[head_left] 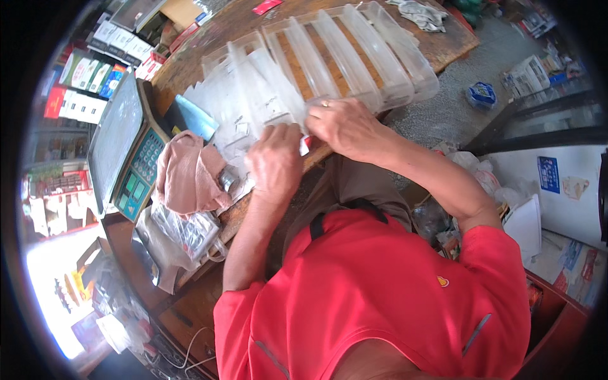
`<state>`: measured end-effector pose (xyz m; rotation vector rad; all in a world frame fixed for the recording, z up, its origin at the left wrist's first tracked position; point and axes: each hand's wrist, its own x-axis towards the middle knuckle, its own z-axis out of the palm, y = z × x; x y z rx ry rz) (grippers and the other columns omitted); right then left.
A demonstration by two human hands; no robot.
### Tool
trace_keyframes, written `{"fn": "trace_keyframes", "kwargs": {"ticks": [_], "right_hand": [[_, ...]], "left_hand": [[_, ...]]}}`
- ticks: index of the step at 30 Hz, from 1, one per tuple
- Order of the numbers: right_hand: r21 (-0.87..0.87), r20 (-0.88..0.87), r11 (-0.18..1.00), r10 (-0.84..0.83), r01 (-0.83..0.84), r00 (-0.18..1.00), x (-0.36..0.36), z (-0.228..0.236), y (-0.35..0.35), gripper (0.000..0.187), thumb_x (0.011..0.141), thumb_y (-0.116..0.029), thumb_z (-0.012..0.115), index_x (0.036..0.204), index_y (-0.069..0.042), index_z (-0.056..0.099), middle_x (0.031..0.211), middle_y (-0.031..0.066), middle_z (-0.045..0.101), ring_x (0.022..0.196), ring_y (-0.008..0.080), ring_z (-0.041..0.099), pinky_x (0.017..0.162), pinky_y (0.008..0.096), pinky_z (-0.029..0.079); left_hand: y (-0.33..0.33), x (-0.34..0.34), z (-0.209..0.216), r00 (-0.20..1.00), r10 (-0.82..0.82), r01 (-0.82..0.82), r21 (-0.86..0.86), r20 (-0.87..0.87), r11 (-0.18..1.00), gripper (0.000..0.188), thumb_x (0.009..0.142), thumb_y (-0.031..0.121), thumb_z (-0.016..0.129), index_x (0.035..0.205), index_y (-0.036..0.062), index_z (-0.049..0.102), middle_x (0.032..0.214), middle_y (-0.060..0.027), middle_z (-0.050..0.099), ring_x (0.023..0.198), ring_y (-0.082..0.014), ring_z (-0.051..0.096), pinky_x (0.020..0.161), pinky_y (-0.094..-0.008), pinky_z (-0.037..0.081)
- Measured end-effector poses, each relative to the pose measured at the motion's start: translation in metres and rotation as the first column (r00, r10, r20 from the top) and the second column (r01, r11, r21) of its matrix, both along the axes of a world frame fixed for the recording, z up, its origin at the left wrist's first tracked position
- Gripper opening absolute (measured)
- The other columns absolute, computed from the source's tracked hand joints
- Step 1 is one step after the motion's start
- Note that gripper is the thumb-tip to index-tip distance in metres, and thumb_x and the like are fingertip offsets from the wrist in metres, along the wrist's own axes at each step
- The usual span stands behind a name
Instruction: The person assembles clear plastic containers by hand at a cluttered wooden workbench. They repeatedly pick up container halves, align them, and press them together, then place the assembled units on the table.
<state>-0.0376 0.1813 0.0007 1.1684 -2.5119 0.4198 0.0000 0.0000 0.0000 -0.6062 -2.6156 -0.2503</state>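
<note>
A clear plastic divided tray (316, 60) with long parallel channels lies across the wooden table (218, 24). At its near edge, my left hand (275, 161) is closed, fingers curled over the plastic. Just to the right, my right hand (348, 130), with a ring on one finger, is closed on the same near edge; its fingertips are partly hidden. A small red-and-white scrap (306, 145) shows between the two hands. Loose clear plastic sheets (218, 104) are heaped beside the tray's left channels.
Left of my hands are a pink cloth (190, 174), a light-blue card (193, 117) and a scale with a keypad (133, 171). A white glove (421, 14) lies at the table's far right. On the floor sits a blue-topped container (482, 95).
</note>
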Motion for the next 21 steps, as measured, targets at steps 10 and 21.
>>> {"fn": "trace_keyframes", "kwargs": {"ticks": [10,21], "right_hand": [[-0.372,-0.095,0.923,-0.147,0.102,0.985,0.013,0.027,0.029,0.009,0.084,-0.016,0.068,0.086,-0.008,0.066,0.076,0.0038,0.064,0.067,0.0160,0.065,0.055,0.0302,0.053],[-0.256,0.781,0.587,-0.342,0.768,0.522,-0.043,-0.027,0.145,0.068,0.085,-0.066,0.061,0.078,0.001,0.068,0.065,0.0090,0.064,0.063,0.0186,0.062,0.061,0.0363,0.048]], "left_hand": [[-0.054,-0.010,0.014,0.995,0.028,-0.028,-0.001,0.100,1.000,0.012,0.076,0.012,0.072,0.086,0.0084,0.067,0.082,-0.0076,0.066,0.079,-0.0271,0.065,0.066,-0.0391,0.052],[0.042,-0.010,0.045,0.966,-0.247,0.254,0.113,-0.073,0.961,0.020,0.076,0.010,0.074,0.096,0.0059,0.070,0.092,-0.0087,0.069,0.087,-0.0277,0.066,0.077,-0.0386,0.053]]}}
